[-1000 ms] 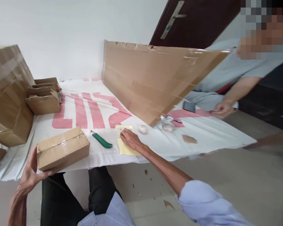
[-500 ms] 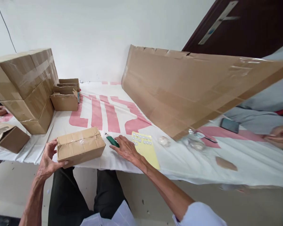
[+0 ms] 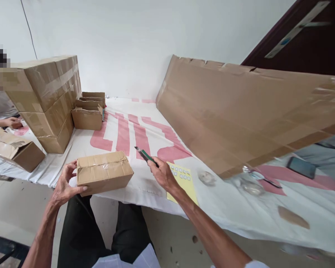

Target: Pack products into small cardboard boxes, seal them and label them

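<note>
A small taped cardboard box (image 3: 104, 172) lies at the near edge of the white table cover (image 3: 134, 182). My left hand (image 3: 64, 184) grips the box's left end, fingers curled around it. My right hand (image 3: 163, 174) is closed around a green utility knife (image 3: 145, 155), lifted off the cover with its blade end pointing up and left, just right of the box. A yellow sticker sheet (image 3: 183, 178) lies beside my right hand.
A tall stack of taped cartons (image 3: 48, 97) stands at the left, with open small boxes (image 3: 88, 113) behind and another carton (image 3: 15, 149) at far left. A large cardboard sheet (image 3: 240, 111) leans on the right. A phone (image 3: 300, 167) and clear tape bits (image 3: 247, 184) lie beyond. Another person's hand (image 3: 12, 122) rests at far left.
My right hand left the sticker sheet, moved left to the green knife, picked it up and raised it beside the box. The view has swung left. My left hand stayed on the box.
</note>
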The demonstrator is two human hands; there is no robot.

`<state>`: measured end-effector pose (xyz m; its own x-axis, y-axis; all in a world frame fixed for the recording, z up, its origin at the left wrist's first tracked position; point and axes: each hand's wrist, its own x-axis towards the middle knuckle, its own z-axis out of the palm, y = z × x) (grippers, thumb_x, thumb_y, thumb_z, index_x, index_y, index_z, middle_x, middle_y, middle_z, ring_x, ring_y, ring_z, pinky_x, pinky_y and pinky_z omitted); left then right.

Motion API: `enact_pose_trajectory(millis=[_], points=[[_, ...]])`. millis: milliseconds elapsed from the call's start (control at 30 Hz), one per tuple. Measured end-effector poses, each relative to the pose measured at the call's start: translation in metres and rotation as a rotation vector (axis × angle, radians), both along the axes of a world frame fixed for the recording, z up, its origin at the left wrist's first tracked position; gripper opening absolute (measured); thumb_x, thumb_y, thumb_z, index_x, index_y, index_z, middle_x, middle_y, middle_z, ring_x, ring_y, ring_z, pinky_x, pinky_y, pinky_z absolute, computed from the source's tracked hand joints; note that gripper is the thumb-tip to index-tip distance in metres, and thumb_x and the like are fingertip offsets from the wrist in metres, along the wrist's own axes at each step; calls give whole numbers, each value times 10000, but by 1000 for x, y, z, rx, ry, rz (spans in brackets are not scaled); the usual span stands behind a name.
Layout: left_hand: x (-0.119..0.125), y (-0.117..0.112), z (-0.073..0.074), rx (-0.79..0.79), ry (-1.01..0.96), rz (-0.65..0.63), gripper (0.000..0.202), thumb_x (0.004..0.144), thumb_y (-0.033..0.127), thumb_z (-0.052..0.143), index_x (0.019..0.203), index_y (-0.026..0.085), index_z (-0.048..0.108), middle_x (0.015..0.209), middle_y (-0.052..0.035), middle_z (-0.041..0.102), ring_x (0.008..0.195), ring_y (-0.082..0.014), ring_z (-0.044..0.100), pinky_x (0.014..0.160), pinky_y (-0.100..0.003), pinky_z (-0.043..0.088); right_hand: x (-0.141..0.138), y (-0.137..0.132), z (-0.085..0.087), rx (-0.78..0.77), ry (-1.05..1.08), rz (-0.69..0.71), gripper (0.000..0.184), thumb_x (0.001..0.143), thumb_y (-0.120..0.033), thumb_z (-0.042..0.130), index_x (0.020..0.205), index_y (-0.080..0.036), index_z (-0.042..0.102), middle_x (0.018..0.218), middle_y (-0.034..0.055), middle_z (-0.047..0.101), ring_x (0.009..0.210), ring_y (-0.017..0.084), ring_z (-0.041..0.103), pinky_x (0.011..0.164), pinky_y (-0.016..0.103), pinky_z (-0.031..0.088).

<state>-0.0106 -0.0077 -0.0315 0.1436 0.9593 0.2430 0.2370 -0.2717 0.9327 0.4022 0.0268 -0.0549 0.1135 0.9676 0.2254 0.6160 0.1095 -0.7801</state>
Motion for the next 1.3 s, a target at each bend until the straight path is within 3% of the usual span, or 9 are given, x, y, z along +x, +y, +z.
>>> enact_pose_trajectory(millis=[100,200,367,667,833,1033,1300], points=[[2,-2,1,12,-3,3,716,658,475,996,1136,259,508,1632,-212,482,1474,-407,526,1061,-513,537,-20,-6,31,-65,211,179,409,964,-627,537,871,-236,614,630,-35,514,555,159,480,539,282,410],[2,-6,4,16,0,-4,693,667,440,994,1151,255,534,1629,-207,481,1473,-413,523,1070,-520,548,-44,-12,49,-76,233,299,433,956,-646,561,881,-227,640,647,-25,544,560,148,480,533,275,406],[0,-11,12,26,84,-27,643,704,431,964,1190,261,580,1627,-177,489,1480,-415,515,1099,-543,541,-61,-14,55,-19,208,335,427,965,-635,554,894,-227,660,695,-8,565,600,156,498,551,279,427],[2,-9,25,29,231,-42,559,781,587,873,1175,248,669,1657,-165,442,1490,-427,488,1108,-540,536,-54,-13,60,28,148,376,385,982,-552,553,1020,-215,735,834,39,684,755,198,614,657,298,497],[9,-9,29,-15,249,-26,615,859,682,755,1287,243,701,1607,-157,460,1462,-396,493,1092,-485,538,-45,-8,84,98,35,424,333,983,-463,601,1091,-203,778,969,65,777,872,230,694,778,331,548],[10,-12,28,-65,240,-44,728,874,657,748,1482,281,612,1648,-152,384,1508,-383,424,1128,-481,505,-44,-1,119,107,-113,548,254,970,-369,629,1082,-233,812,1044,66,816,927,244,734,817,351,566],[10,-10,26,-64,253,-45,731,865,660,750,1481,289,617,1632,-146,412,1483,-391,446,1110,-482,509,-58,11,134,113,-284,695,215,978,-276,640,1077,-244,828,1003,47,810,880,210,710,787,327,519]])
